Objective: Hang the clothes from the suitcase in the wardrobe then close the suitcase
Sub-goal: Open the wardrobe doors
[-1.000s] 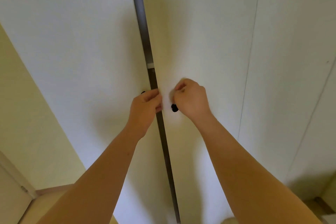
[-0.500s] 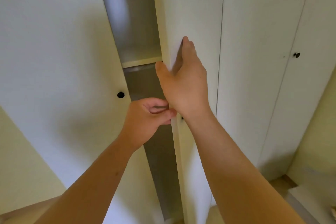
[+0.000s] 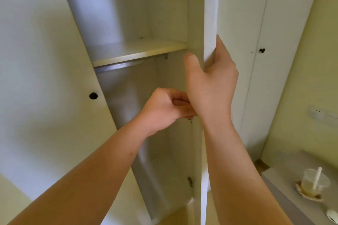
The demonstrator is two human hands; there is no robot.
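Both doors were shut a second ago. We've since pulled the left door [image 3: 45, 60] open and swung the right door [image 3: 210, 14] wide, edge-on now. Right hand [image 3: 212, 86] moved from knob to door edge. Shelf [image 3: 135, 51] and rail [image 3: 128, 64] now exposed.

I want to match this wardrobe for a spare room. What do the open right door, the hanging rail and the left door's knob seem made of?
Right door: likely white laminated board, matte; its flat square edge shows no grain. Hanging rail: probably metal; grey sheen with a bright streak along it. Knob: small, round, matte black; metal or plastic, cannot tell.
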